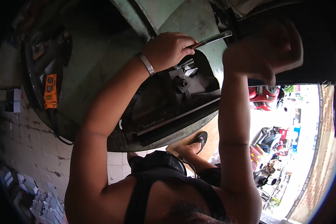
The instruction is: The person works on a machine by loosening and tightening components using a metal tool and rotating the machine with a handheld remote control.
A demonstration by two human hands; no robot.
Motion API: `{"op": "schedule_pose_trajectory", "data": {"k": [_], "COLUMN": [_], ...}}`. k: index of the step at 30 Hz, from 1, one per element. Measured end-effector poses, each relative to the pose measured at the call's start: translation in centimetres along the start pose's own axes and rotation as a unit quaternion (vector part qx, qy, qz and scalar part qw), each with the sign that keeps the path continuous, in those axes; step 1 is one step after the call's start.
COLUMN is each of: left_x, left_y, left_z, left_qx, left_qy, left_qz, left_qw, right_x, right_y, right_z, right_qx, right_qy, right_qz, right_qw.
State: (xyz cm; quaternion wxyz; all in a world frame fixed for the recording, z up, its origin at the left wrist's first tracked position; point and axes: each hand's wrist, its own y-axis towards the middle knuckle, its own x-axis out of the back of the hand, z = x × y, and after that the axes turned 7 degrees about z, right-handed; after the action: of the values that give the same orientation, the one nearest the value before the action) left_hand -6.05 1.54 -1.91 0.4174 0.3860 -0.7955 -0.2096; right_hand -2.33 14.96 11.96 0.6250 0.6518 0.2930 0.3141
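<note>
My left hand (170, 48), with a metal band at its wrist, is closed around one end of a slim, shiny metal bar (214, 38). The bar's free end points right, toward my other hand; its exact kind is not clear. Below the left hand lies a dark recessed metal part (156, 112) of a green machine, with a threaded bolt and nut (182, 81) standing up in it. Raised at the upper right, my right hand (267, 52) is dark and smeared by motion. Whether its fingers grip anything cannot be made out.
An orange push-button control box (50, 91) with a black cable rests at the left edge of the green metal surface (89, 63). A tiled floor (22, 138) shows beyond it, with papers (44, 203) at lower left. Motorbikes (267, 143) stand outside the bright doorway.
</note>
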Motion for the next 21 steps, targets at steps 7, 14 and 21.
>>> {"op": "schedule_pose_trajectory", "data": {"k": [7,14,21], "left_x": [0.0,-0.2,-0.4], "left_y": [0.0,0.2,0.2], "left_z": [-0.2,-0.3,-0.2], "left_qx": [0.021,0.032,0.007], "left_qy": [0.001,-0.024,-0.002], "left_qz": [0.012,0.007,0.008], "left_qw": [1.000,0.999,1.000], "right_x": [-0.6,-2.0,-2.1], "right_y": [0.7,1.6,2.0], "right_z": [-0.5,0.2,-1.2], "right_qx": [0.031,-0.069,0.048], "right_qy": [-0.020,0.039,-0.101], "right_qz": [0.016,0.005,0.049], "right_qw": [0.999,0.997,0.993]}}
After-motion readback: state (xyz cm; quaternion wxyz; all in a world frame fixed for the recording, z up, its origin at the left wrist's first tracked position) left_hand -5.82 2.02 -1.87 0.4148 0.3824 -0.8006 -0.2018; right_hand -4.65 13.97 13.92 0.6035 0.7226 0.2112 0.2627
